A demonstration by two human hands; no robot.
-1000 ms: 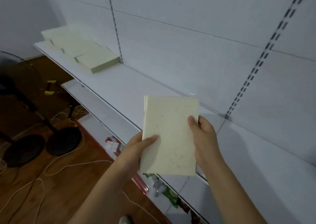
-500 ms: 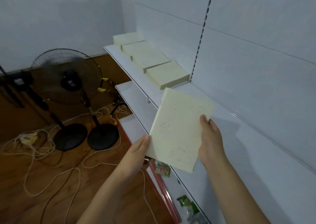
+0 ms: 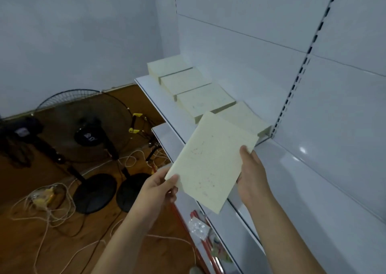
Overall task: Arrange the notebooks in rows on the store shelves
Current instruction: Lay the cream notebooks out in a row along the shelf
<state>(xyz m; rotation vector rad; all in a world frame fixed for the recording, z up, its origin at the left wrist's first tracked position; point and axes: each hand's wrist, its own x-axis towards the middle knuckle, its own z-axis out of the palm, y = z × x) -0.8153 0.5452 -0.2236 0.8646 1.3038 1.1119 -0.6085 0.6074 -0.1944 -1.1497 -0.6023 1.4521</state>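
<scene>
Fingers [image 3: 247,152] of our right hand [image 3: 253,176] press on the cream notebook [image 3: 211,161], pinching its right edge, while our left hand [image 3: 158,187] pinches its lower left corner between thumb and fingers. We hold it tilted in the air above the white shelf [image 3: 292,179], touching nothing else. Just beyond our fingers, four notebook stacks [image 3: 200,98] lie in a row on that shelf. Down left of our left hand stands a black fan [image 3: 87,136] on the wooden floor [image 3: 25,242].
</scene>
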